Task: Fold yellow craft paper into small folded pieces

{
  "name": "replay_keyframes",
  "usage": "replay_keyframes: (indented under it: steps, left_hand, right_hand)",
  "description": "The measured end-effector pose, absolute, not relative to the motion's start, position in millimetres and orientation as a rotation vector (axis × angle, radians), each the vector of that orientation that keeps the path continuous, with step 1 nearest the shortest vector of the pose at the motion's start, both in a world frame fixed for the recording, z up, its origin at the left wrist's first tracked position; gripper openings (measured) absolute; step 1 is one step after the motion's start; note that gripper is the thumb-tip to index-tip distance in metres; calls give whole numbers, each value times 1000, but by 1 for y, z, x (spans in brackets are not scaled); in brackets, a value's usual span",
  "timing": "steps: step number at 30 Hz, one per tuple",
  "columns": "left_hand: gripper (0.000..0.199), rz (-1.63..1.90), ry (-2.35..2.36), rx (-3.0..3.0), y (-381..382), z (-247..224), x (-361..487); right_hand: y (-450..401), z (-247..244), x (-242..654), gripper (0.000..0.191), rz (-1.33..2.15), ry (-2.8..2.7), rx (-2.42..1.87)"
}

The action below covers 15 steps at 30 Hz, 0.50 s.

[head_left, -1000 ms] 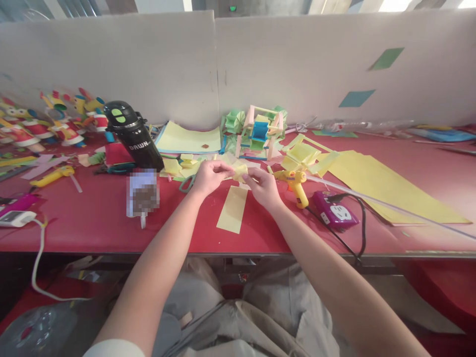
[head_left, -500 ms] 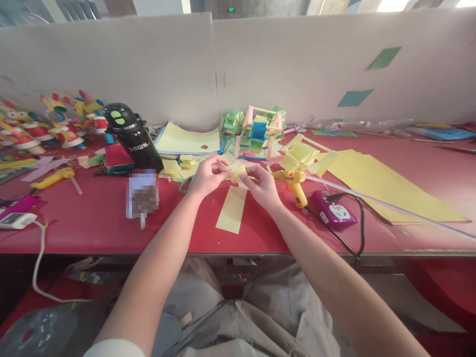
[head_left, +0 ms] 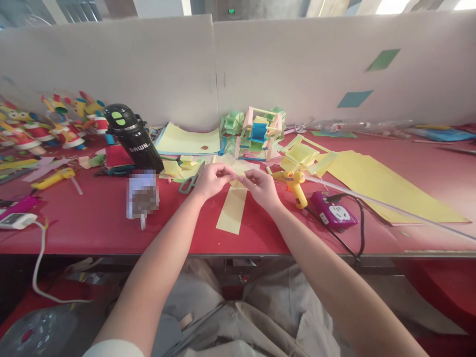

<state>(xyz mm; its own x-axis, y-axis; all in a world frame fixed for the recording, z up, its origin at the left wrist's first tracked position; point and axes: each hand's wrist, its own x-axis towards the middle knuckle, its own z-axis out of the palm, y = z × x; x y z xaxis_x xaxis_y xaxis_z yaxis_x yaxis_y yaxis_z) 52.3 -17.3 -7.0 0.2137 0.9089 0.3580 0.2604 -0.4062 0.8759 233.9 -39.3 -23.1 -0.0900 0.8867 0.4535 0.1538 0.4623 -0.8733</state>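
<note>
Both hands meet over the middle of the red table [head_left: 92,223], set in from its near edge. The left hand [head_left: 213,180] and the right hand [head_left: 262,187] each pinch a small piece of yellow paper [head_left: 238,183] between thumb and fingers; whether it touches the surface I can't tell. Just below it, toward the near edge, a pale yellow strip [head_left: 232,213] lies flat. Scissors [head_left: 191,182] rest just beside the left hand. By the right hand is a yellow glue gun [head_left: 296,186], with a purple socket box [head_left: 335,213] nearer the front edge. Large yellow sheets [head_left: 390,191] spread toward the right end, and a paper-and-stick model [head_left: 259,132] stands near the far edge.
</note>
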Motion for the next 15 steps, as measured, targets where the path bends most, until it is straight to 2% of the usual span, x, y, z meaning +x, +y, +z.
replay_keyframes:
  steps: [5, 11, 15]
  left_hand:
    - [18, 1286, 1095, 1774, -16, -6, 52]
    - [40, 1163, 1120, 1633, -21, 0, 53]
    - [41, 1093, 1052, 1465, -19, -5, 54]
  right_hand:
    - [-37, -26, 234, 33, 832, -1573, -921]
    - [-35, -30, 237, 18, 693, -1610, -924]
    - [-36, -31, 238, 14, 654, -1648, -897]
